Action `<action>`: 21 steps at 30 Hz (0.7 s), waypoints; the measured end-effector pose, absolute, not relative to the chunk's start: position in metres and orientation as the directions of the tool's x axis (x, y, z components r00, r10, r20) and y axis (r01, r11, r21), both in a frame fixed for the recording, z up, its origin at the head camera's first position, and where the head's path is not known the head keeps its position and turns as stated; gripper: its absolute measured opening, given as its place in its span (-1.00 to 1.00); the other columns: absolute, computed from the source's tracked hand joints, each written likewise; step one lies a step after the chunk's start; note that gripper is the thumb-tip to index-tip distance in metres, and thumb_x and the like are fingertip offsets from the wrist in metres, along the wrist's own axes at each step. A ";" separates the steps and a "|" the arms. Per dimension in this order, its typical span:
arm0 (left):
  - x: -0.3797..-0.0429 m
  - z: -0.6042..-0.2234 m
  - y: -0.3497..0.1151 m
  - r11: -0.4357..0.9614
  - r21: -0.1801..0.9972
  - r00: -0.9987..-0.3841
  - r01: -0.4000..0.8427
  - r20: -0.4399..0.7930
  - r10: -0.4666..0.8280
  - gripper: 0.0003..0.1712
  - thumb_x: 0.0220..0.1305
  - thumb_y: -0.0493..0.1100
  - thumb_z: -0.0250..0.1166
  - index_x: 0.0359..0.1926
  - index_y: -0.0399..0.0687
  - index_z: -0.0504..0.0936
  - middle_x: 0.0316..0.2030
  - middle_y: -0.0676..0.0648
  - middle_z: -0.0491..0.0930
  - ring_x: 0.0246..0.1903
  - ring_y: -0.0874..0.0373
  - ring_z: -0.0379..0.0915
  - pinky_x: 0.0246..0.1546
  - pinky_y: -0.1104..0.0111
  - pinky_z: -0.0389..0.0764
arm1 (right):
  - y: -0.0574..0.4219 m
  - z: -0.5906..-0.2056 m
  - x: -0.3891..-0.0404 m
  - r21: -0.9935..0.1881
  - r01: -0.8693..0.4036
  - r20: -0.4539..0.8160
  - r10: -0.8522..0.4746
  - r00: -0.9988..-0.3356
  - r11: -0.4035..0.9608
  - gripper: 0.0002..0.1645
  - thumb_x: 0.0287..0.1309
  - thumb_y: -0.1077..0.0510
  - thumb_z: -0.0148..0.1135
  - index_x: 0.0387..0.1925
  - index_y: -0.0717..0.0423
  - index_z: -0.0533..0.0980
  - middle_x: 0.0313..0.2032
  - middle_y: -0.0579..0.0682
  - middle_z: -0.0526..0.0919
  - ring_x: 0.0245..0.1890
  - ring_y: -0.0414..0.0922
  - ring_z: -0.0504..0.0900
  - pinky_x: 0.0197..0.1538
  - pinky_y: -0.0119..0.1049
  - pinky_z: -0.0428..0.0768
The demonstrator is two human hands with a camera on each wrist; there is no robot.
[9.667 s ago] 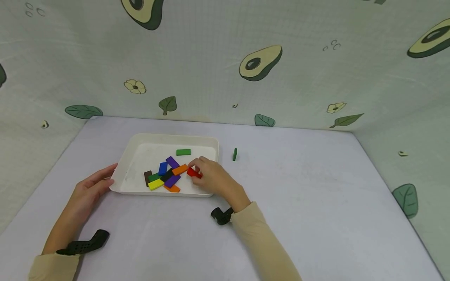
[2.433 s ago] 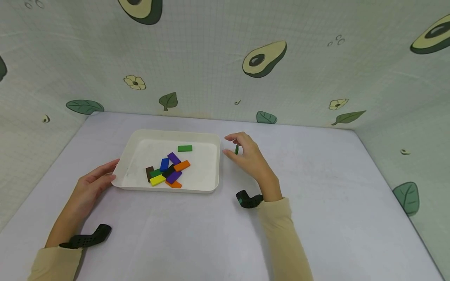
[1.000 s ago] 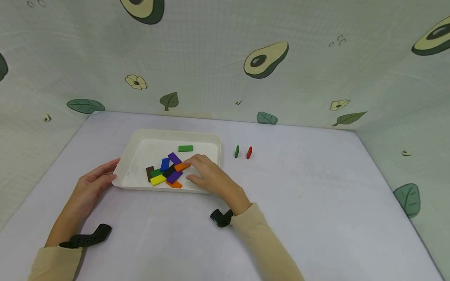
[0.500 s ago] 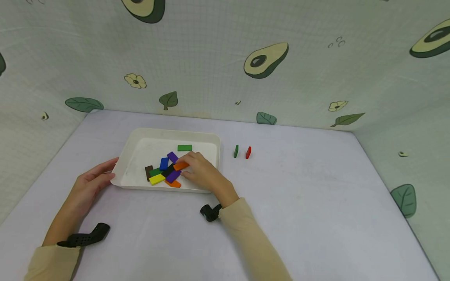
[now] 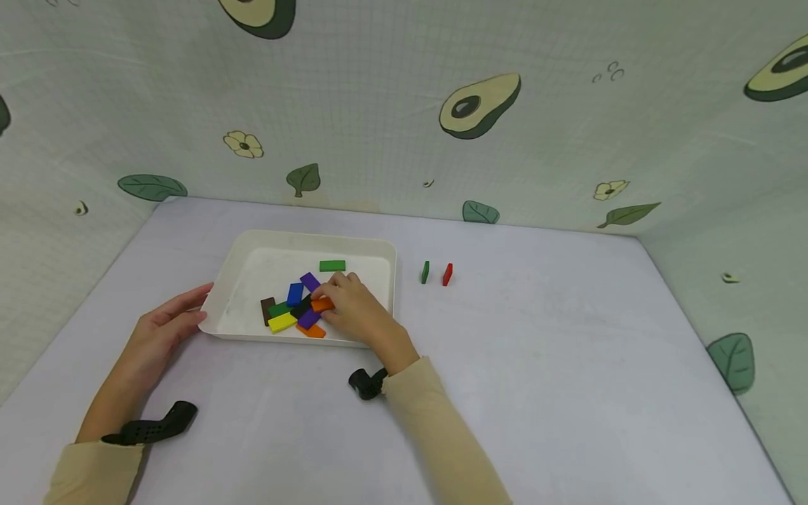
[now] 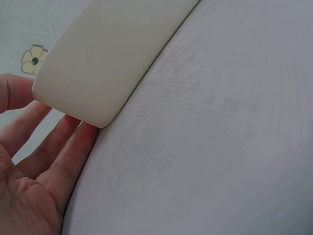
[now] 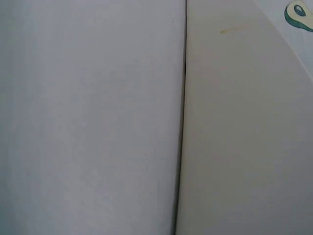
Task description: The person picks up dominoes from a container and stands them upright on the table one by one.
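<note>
My right hand [image 5: 356, 308] is in the white tray [image 5: 224, 308], its thumb and fingers pinching an orange domino block [image 5: 322, 304] at the right side of a loose pile. Around it lie purple domino blocks [image 5: 309, 282], a blue one [image 5: 294, 294], a black one, a yellow one [image 5: 282, 322], a brown one and a dark green one. A second orange domino block [image 5: 312, 331] is at the front. With fairly straight fingers, my left hand [image 5: 167, 327] touches the tray's left end; the left wrist view shows these fingers [image 6: 66, 156] against the outer wall. The right wrist view does not show the right hand.
To the tray's right, a green domino block [image 5: 426, 272] and a red domino block [image 5: 447, 274] stand on edge, side by side with a gap. Another green domino block [image 5: 332, 266] lies flat near the tray's back. A patterned cloth [image 5: 366, 105] hangs behind the white table [image 5: 568, 365].
The red block went from the tray to stand right of the upright green one. My right hand then returned to the tray and took hold of the orange block. My left hand stayed.
</note>
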State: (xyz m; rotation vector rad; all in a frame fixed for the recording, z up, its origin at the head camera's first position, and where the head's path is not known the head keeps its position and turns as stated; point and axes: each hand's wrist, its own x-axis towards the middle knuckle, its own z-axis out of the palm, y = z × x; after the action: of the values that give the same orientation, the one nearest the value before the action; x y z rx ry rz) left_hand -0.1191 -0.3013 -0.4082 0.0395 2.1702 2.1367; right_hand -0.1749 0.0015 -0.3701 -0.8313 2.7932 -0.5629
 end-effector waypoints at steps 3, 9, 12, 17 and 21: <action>-0.119 -0.408 -0.301 0.009 0.999 -0.995 -0.048 -0.049 0.087 -0.46 0.33 -0.25 0.12 0.32 -0.07 0.31 0.08 0.27 0.45 -0.02 0.54 0.41 -0.13 0.74 0.44 | 0.003 -0.370 -0.174 -0.416 -0.485 -0.071 -0.559 -0.826 0.770 -0.68 0.23 0.10 0.15 0.03 -0.10 0.52 -0.04 -0.06 0.46 -0.02 -0.15 0.35 0.11 -0.40 0.43; -0.119 -0.407 -0.300 0.005 0.998 -0.996 -0.055 -0.055 0.076 -0.46 0.32 -0.25 0.12 0.31 -0.10 0.31 0.08 0.28 0.46 -0.02 0.53 0.41 -0.13 0.73 0.45 | 0.003 -0.370 -0.174 -0.440 -0.474 -0.101 -0.567 -0.818 0.762 -0.67 0.24 0.11 0.14 0.04 -0.12 0.52 -0.10 -0.07 0.46 -0.06 -0.17 0.36 0.08 -0.44 0.44; -0.119 -0.407 -0.300 0.034 0.997 -0.996 -0.064 -0.066 0.062 -0.46 0.32 -0.24 0.12 0.32 -0.11 0.30 0.07 0.28 0.46 -0.02 0.52 0.41 -0.13 0.73 0.45 | 0.003 -0.370 -0.173 -0.436 -0.481 -0.101 -0.572 -0.814 0.761 -0.67 0.24 0.11 0.14 0.05 -0.13 0.51 -0.11 -0.07 0.46 -0.07 -0.16 0.36 0.05 -0.45 0.45; -0.119 -0.406 -0.300 0.031 0.998 -0.996 -0.056 -0.058 0.070 -0.46 0.33 -0.24 0.12 0.32 -0.11 0.30 0.07 0.27 0.45 -0.02 0.53 0.40 -0.13 0.73 0.44 | 0.004 -0.370 -0.172 -0.432 -0.494 -0.084 -0.579 -0.811 0.755 -0.67 0.23 0.12 0.15 0.04 -0.12 0.51 -0.15 -0.07 0.46 -0.09 -0.17 0.37 0.02 -0.47 0.45; -0.120 -0.406 -0.300 0.015 0.998 -0.996 -0.054 -0.055 0.074 -0.46 0.32 -0.26 0.12 0.32 -0.11 0.30 0.07 0.26 0.46 -0.01 0.52 0.41 -0.12 0.73 0.44 | 0.004 -0.369 -0.171 -0.435 -0.500 -0.073 -0.583 -0.809 0.748 -0.68 0.23 0.09 0.16 0.04 -0.11 0.51 -0.13 -0.06 0.47 -0.09 -0.16 0.38 0.03 -0.46 0.46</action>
State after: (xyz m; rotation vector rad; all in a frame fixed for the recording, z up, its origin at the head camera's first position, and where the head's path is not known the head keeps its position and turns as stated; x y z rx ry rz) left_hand -0.1202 -0.3001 -0.4057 0.0212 2.1706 2.1426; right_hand -0.1713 0.0037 -0.3691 -0.8604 2.7427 -0.5963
